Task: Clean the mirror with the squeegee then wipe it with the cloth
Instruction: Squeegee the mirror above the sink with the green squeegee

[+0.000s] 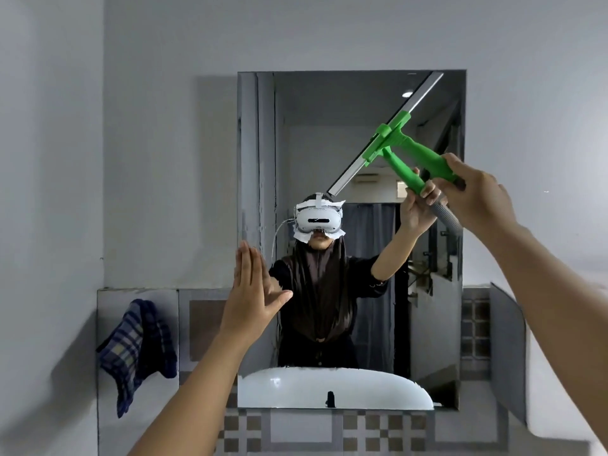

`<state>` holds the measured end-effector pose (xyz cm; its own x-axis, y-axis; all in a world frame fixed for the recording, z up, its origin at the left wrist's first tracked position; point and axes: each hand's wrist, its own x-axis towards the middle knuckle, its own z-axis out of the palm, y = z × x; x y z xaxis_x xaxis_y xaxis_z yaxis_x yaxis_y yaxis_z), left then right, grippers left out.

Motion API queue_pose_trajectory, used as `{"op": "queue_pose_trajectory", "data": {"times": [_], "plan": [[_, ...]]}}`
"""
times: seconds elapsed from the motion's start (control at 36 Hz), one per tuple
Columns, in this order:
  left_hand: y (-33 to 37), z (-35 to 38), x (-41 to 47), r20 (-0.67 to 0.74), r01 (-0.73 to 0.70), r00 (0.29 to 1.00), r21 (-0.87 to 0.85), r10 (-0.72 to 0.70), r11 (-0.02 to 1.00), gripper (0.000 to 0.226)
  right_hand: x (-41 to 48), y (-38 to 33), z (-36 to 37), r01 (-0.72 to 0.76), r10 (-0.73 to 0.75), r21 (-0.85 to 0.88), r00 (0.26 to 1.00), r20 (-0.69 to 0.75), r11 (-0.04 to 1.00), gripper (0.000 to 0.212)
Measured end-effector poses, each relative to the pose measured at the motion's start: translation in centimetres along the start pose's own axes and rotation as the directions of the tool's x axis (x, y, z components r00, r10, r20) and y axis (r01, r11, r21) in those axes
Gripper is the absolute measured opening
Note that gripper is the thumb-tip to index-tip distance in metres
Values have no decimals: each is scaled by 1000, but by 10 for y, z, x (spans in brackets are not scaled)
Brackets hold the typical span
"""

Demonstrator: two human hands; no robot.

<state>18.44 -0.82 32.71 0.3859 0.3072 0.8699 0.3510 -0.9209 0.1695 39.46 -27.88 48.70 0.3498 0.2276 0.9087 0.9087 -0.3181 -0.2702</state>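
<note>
— Hands first: what are yours doing?

— Your right hand (pixel 473 189) is curled tight round the green handle of the squeegee (pixel 399 134), up at the right side of the mirror (pixel 358 324). Your left hand (pixel 251 291) is flat and fully spread, fingers together and pointing up, thumb out to the right, with nothing in it. It sits at the mirror's left edge, low down; whether the palm touches the glass I cannot tell.

— And the blade?

— It slants across the upper right of the glass, its top end at the top edge near the right corner, its bottom end lower and toward the middle. It seems to lie against the glass, meeting its own reflection.

— Where's the cloth?

— The cloth (pixel 138 350), dark blue plaid, hangs on the tiled wall to the left of the mirror, well apart from both your hands and below your left one.

— Anything else?

— A white sink (pixel 329 386) shows reflected along the mirror's bottom edge, with checked tiles (pixel 378 429) under the mirror
</note>
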Motion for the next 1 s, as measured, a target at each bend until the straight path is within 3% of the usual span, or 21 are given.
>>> {"op": "queue_pose_trajectory", "data": {"times": [0.31, 0.36, 0.53, 0.69, 0.86, 1.0], "plan": [[-12, -7, -1, 21, 62, 998, 74, -64, 995, 106, -28, -10, 54, -106, 115, 86, 987, -112, 991, 42], [-19, 2, -11, 100, 16, 995, 88, -25, 996, 107, -53, -8, 66, -189, 197, 76, 973, -121, 979, 45], [-14, -3, -3, 82, 15, 996, 95, -23, 995, 106, -64, -29, 82, -166, 210, 252, 965, -159, 953, 43], [-4, 0, 3, 99, 22, 995, 67, -29, 998, 105, -69, -58, 94, -234, 302, 352, 941, -153, 906, 57], [3, 3, 3, 93, -30, 995, 29, 27, 999, 103, -73, -90, 112, -320, 435, 476, 887, -152, 819, 61], [2, 5, 3, 84, -37, 996, 29, 34, 999, 102, -88, -126, 129, -340, 446, 494, 888, -109, 800, 57]]}}
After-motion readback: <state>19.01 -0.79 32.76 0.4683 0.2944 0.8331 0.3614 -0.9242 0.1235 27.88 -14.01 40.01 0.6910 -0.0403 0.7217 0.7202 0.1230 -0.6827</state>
